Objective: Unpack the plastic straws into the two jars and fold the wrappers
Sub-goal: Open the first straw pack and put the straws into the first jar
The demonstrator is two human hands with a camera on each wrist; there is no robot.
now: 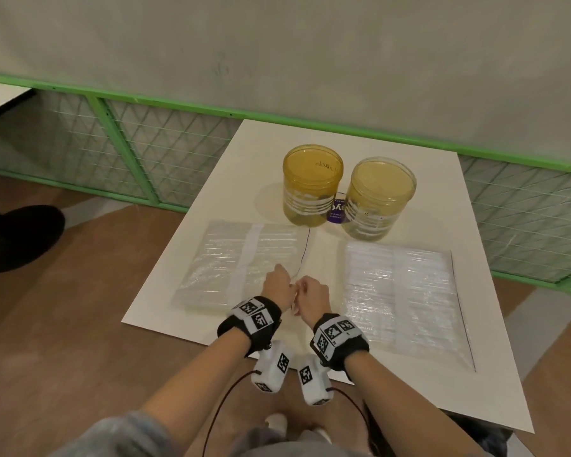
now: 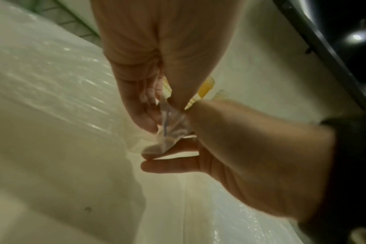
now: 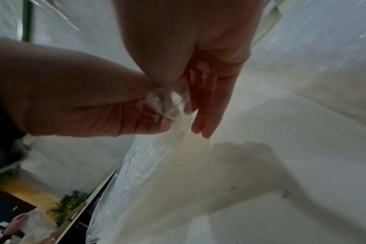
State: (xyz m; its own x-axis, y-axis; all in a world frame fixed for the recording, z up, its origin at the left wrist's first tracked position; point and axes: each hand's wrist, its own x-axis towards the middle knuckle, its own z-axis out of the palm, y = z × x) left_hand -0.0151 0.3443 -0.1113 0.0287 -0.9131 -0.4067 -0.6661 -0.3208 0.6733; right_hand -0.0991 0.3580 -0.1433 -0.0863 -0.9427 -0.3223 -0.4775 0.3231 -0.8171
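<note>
Two flat clear packs of plastic straws lie on a white board [image 1: 310, 140]: the left pack [image 1: 231, 258] and the right pack [image 1: 402, 291]. Behind them stand two open yellow jars, one on the left [image 1: 312, 183] and one on the right [image 1: 379, 196]. My left hand [image 1: 277, 282] and right hand [image 1: 312, 293] meet at the near right corner of the left pack. Both pinch a bunched bit of its clear wrapper [image 2: 167, 128]. In the right wrist view the wrapper corner [image 3: 171, 102] sits crumpled between the thumbs and fingers of both hands.
A purple label [image 1: 337, 211] lies between the jars. A green mesh fence [image 1: 145, 153] runs behind the board, against a pale wall. Brown floor [image 1: 80, 324] surrounds the board. A dark shoe [image 1: 17, 235] is at the far left.
</note>
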